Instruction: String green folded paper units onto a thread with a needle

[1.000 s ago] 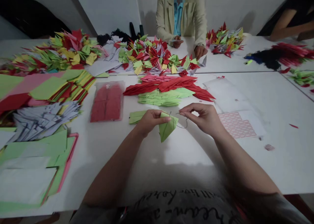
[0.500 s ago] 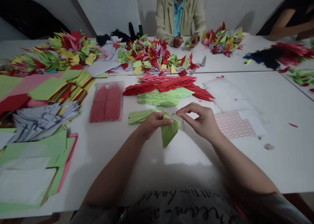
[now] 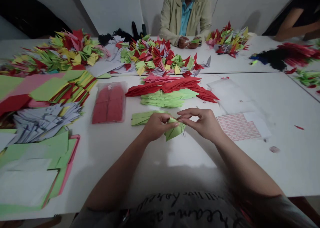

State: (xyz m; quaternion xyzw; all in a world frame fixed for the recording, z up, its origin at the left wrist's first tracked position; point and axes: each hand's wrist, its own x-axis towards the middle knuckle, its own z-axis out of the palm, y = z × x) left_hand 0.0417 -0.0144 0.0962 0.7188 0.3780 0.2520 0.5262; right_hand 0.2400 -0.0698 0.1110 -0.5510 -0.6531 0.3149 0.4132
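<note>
A pale wall (image 3: 112, 8) rises behind a white tabletop (image 3: 155, 174), and across from me sits a person in a beige jacket (image 3: 168, 16) over a blue shirt, both hands close together around something small and green. Near my middle, just above the tabletop, I have a light-green piece of folded paper (image 3: 173, 133), one corner pointing down toward me. The fingers of my left hand (image 3: 156, 126) are clamped on it, thumb on the near face. The fingers of my right hand (image 3: 203, 123) come together at its upper right edge; I cannot tell what is between them. A thin dark loop of thread (image 3: 184, 133) hangs below them, beside the paper.

Just beyond my left hand lies a flat light-green folded strip (image 3: 139, 119). Farther out rest a row of light-green folded papers (image 3: 165, 99), then red folded papers (image 3: 140, 90) and pink ones (image 3: 160, 78). To the left is a clear packet of red paper (image 3: 108, 104); to the right, near my right hand, a white sheet of red-outlined labels (image 3: 237, 127). Beyond the rows sits a heap of multicoloured pointed paper shapes (image 3: 157, 54).
</note>
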